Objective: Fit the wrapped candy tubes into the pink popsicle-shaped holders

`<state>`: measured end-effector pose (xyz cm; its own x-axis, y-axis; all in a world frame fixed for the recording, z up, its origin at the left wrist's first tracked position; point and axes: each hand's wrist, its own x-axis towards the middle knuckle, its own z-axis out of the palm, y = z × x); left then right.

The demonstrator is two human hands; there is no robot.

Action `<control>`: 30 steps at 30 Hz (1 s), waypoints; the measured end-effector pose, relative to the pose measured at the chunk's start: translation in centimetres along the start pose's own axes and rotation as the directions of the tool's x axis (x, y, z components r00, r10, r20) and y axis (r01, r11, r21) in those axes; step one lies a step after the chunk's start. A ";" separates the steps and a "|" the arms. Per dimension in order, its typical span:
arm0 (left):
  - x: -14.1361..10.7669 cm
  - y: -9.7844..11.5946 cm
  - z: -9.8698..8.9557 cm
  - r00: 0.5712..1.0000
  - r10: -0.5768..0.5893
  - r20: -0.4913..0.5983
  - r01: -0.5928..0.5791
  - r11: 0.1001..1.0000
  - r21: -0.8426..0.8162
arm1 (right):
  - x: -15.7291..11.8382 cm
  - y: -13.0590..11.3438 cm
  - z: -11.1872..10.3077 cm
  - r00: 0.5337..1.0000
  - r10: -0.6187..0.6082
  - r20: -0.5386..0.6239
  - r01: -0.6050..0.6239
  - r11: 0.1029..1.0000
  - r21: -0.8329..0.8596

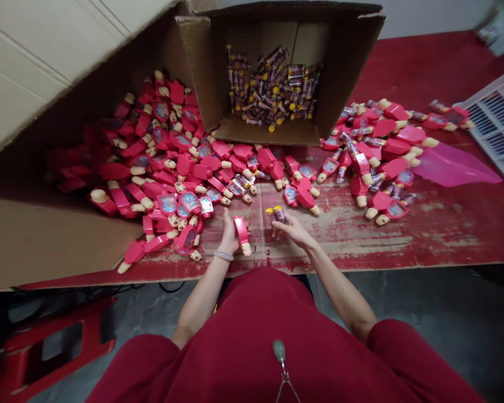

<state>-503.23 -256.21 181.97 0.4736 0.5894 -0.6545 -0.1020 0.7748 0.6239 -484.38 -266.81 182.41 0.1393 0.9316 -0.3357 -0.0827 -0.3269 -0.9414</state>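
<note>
My left hand (229,235) grips a pink plastic toy-shaped piece (241,231), whose cream-coloured end hangs below my fingers. My right hand (289,226) pinches a pair of small candy tubes with yellow caps (276,214) upright between its fingertips. Just beyond both hands lies a large heap of similar pink pieces (185,162), some with clear windows. A second spread of them (382,151) lies to the right. Many more candy tubes (273,87) fill an open cardboard box at the back of the table.
A worn red-painted table (340,240) carries everything, with a big cardboard flap (46,73) overhanging the left side. A pink plastic sheet (453,168) and a white slatted crate (498,120) sit at the right. A red plastic stool (54,347) stands on the floor at lower left.
</note>
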 end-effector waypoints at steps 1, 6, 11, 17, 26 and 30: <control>-0.2 -0.2 0.4 0.997 -0.072 0.031 0.073 0.997 -0.026 | -0.5 0.0 0.3 1.000 0.004 0.010 -0.004 0.999 0.038; -2.2 -1.2 1.4 0.941 -0.220 0.256 0.229 0.973 -0.007 | -1.2 0.0 1.1 1.000 -0.015 -0.027 0.017 0.999 0.050; -3.8 0.7 0.3 0.941 0.041 0.337 -0.102 0.981 0.166 | -1.5 -0.8 0.2 0.978 -0.186 -0.094 0.173 0.976 -0.133; -5.4 3.8 -0.1 0.913 0.100 0.395 -0.309 0.801 0.512 | -2.6 -1.5 -0.5 0.964 -0.244 -0.102 0.218 0.952 -0.216; -6.4 4.8 -0.2 0.889 -0.035 0.457 -0.300 0.709 0.638 | -4.2 -2.4 -0.5 0.922 -0.386 -0.012 0.351 0.851 -0.392; -6.7 5.1 -0.2 0.879 -0.095 0.468 -0.272 0.706 0.654 | -4.8 -2.8 -0.9 0.823 -0.555 0.118 0.528 0.673 -0.517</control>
<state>-507.11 -256.15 189.44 0.8350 0.3371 -0.4349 0.3718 0.2371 0.8975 -483.91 -270.48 186.62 0.0443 0.9672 0.2503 0.5280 0.1900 -0.8277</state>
